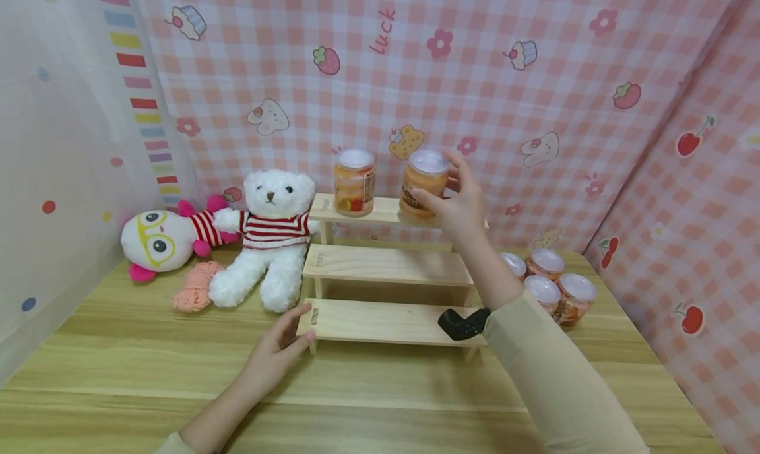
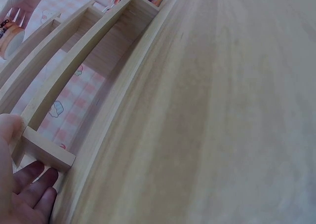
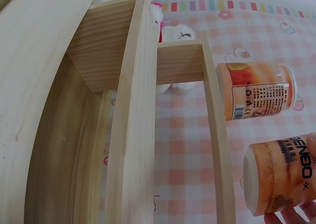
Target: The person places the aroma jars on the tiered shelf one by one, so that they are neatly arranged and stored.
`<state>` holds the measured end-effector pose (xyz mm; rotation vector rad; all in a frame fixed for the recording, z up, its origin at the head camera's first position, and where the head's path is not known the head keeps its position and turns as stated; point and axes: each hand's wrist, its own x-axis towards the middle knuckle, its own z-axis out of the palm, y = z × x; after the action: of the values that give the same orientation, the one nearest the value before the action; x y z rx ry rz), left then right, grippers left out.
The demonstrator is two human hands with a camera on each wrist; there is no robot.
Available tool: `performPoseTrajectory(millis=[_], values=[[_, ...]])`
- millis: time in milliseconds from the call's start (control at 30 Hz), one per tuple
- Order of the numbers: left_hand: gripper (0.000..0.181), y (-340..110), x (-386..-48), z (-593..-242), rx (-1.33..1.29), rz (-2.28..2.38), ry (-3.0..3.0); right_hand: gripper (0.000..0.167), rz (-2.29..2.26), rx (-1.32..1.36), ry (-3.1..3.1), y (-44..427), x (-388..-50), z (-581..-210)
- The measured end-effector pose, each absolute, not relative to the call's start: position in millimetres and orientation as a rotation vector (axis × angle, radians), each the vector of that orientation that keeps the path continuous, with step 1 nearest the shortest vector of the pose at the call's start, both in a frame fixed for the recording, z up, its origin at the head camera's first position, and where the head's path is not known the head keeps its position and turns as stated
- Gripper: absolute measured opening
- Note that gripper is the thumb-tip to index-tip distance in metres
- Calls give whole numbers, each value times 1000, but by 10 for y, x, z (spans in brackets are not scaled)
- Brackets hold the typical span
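Observation:
A jar point(image 1: 423, 189) with orange contents and a clear lid is gripped between thumb and fingers of my right hand point(image 1: 463, 200). In the right wrist view a small gap separates this jar's base point(image 3: 250, 180) from the top board. To its left, another jar point(image 1: 355, 185) stands upright on the top tier of a three-step wooden rack point(image 1: 388, 266). My left hand point(image 1: 270, 355) holds the left end of the rack's lowest step. In the left wrist view its thumb lies by the board and its fingers point(image 2: 37, 187) are around the leg.
A black pipe-shaped object point(image 1: 463, 324) lies on the lowest step's right end. Several more jars point(image 1: 574, 299) stand right of the rack. A white teddy bear point(image 1: 276, 233), peach yarn point(image 1: 196, 287) and a plush toy in yellow glasses point(image 1: 160, 239) are on its left.

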<state>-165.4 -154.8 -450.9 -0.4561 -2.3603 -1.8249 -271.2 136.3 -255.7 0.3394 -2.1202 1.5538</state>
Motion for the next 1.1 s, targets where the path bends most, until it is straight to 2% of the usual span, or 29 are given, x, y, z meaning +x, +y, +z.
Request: performPoseTrajectory(millis=[267, 1100], values=[[48, -1552, -1659, -4507, -456, -1832, -2364, 74, 1576, 286, -2137, 1353, -2870, -2643], [47, -1557, -1663, -4515, -473, -1829, -2359, 79, 1542, 268, -2242, 1366, -2890, -2704]])
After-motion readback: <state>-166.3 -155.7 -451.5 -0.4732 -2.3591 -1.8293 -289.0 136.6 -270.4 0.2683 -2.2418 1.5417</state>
